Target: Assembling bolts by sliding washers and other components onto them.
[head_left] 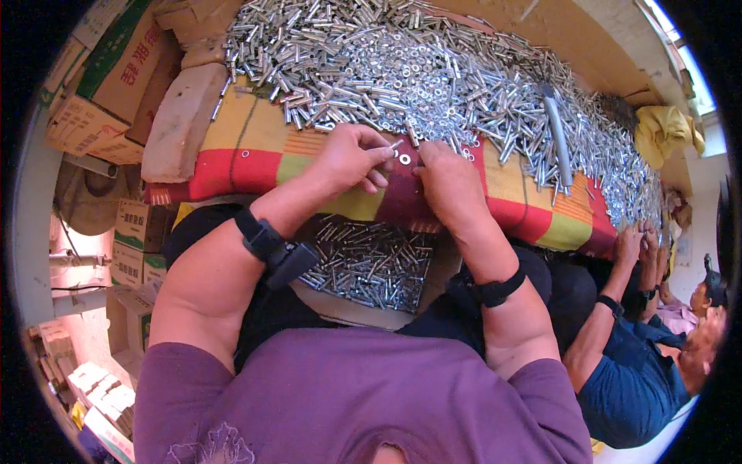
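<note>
My left hand [352,161] pinches a thin metal bolt [396,145] between thumb and forefinger, its other fingers curled. Facing it, my right hand [454,185] has its fingers curled down at the pile's near edge; what they grip, if anything, is hidden. A metal sleeve [412,136] stands out from the pile by the right fingertips. Between both hands a flat washer [404,159] lies on the checked cloth [267,172]. Beyond them spreads a large heap of metal sleeves [309,66], with washers and nuts [402,73] in its middle.
Below the cloth, a cardboard box [332,307] holds many metal bolts [371,263]. A pale brick-like block [182,116] and cartons [116,93] stand left. A grey tube [556,138] lies on the heap. To my right, a co-worker in a dark shirt [630,379] works at the same pile.
</note>
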### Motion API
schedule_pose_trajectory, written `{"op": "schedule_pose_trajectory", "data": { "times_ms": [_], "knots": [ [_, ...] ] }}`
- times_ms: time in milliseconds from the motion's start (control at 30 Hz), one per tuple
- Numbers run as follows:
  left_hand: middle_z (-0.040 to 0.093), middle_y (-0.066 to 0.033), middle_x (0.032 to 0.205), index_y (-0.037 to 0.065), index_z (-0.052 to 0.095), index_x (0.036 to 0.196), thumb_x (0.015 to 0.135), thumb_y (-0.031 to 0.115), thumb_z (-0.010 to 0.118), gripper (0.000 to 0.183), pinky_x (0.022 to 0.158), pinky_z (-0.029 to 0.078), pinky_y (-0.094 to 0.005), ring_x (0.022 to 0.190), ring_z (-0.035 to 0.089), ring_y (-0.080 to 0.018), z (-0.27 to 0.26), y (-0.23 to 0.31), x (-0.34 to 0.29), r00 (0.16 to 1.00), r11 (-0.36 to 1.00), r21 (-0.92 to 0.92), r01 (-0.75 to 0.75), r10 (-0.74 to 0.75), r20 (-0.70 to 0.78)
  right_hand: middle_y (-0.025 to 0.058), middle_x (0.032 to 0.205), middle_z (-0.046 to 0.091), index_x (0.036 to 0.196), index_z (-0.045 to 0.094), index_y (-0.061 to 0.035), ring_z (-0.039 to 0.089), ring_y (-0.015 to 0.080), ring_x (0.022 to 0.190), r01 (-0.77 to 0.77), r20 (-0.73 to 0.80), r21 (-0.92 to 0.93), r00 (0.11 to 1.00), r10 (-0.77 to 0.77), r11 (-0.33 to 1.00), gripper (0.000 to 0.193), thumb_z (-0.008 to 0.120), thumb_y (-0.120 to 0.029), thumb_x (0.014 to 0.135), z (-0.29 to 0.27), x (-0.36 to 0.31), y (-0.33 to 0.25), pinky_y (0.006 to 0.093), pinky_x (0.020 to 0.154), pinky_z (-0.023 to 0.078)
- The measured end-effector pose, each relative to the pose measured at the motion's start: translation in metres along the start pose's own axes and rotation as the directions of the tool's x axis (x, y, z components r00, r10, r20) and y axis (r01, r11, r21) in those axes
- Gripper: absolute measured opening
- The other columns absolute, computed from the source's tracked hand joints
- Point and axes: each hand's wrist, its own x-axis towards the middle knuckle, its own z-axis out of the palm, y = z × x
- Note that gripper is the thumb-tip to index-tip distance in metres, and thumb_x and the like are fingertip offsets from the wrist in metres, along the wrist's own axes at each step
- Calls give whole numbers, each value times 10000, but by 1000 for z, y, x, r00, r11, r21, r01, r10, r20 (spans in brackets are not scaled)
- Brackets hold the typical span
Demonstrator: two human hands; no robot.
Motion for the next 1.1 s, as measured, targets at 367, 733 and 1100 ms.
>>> {"op": "schedule_pose_trajectory", "data": {
  "times_ms": [367, 733, 1100],
  "knots": [
    [654, -103, 758, -36, 647, 962, 853, 68, 608, 155, 411, 523, -261, 509, 622, -150, 12, -1, 1, 975, 984, 69, -166, 154, 158, 53, 670, 628, 791, 617, -13, 563, 92, 503, -297, 254, 943, 934, 250, 153, 67, 648, -64, 822, -13, 4, 8, 213, 458, 472],
    [672, -90, 784, -25, 646, 960, 874, 85, 592, 150, 389, 452, -202, 514, 588, -95, 0, 2, 6, 968, 975, -77, -209, 218, 127, 105, 742, 620, 833, 633, -9, 623, 242, 654, -84, -42, 765, 983, 179, 639, 112, 632, -120, 821, 5, 17, 21, 327, 556, 502],
    [658, -67, 753, -21, 639, 914, 855, 132, 632, 164, 371, 433, -197, 474, 550, -76, -3, -1, 2, 997, 996, -61, -68, 69, 21, 89, 742, 652, 854, 647, 12, 637, 180, 639, -255, 138, 866, 949, 283, 431, 84, 633, -64, 821, -5, 18, 6, 283, 545, 513]
  ]
}}
